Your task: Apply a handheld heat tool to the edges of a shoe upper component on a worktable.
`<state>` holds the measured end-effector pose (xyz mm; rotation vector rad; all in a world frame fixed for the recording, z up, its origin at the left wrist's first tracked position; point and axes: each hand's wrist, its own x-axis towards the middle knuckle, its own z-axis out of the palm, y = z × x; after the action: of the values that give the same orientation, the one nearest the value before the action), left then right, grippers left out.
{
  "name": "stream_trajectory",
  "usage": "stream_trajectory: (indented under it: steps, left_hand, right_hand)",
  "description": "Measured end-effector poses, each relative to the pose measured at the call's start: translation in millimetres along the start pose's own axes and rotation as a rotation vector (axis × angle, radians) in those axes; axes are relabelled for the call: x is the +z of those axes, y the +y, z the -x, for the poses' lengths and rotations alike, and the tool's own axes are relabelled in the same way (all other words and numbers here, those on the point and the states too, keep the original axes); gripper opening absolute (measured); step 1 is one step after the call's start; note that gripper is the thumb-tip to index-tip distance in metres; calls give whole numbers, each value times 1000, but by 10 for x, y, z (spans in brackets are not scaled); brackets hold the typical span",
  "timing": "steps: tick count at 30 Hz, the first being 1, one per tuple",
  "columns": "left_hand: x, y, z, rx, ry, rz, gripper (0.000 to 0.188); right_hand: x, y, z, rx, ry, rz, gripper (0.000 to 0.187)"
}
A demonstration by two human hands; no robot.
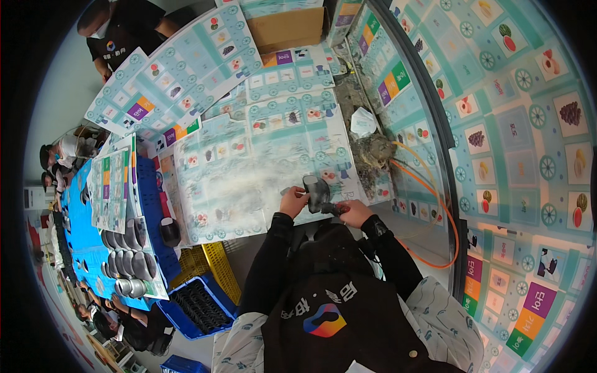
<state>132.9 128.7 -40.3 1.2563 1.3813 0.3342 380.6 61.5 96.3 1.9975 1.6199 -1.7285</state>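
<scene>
My left hand [293, 202] is closed on the edge of a dark, glossy, curved shell [318, 192], cup-like, with a pale patch at its upper left. To its right, my right hand [354, 212] is wrapped round a dark gun-like tool [334, 209]. The tool's front end lies close to the shell's lower side; whether they touch I cannot tell. Both hands are over the near edge of a work table [267, 168] covered with printed sheets and smeared with whitish residue.
Printed panels [497, 124] wall the right side. An orange hose [456, 236] loops there by a crumpled white mask-like piece [362, 122]. At left, dark shells [134, 264] stand in rows near a blue crate [199, 308] and yellow crate [219, 267]. A person [118, 37] stands far left.
</scene>
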Motion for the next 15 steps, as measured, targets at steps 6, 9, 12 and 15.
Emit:
stream_trajectory:
  steps: [6,9,12,15]
  left_hand:
    - [52,135,3,73,-13,-7,47]
    - [67,123,18,71,8,-6,47]
    - [78,210,33,77,6,-28,46]
    - [76,227,46,97,38,-38,47]
  right_hand:
    - [108,368,-138,-139,441,37,31]
    - [-6,229,-73,-176,481,47,27]
    - [-58,223,-14,-154,455,63,24]
    - [-2,307,-11,-156,417,93,23]
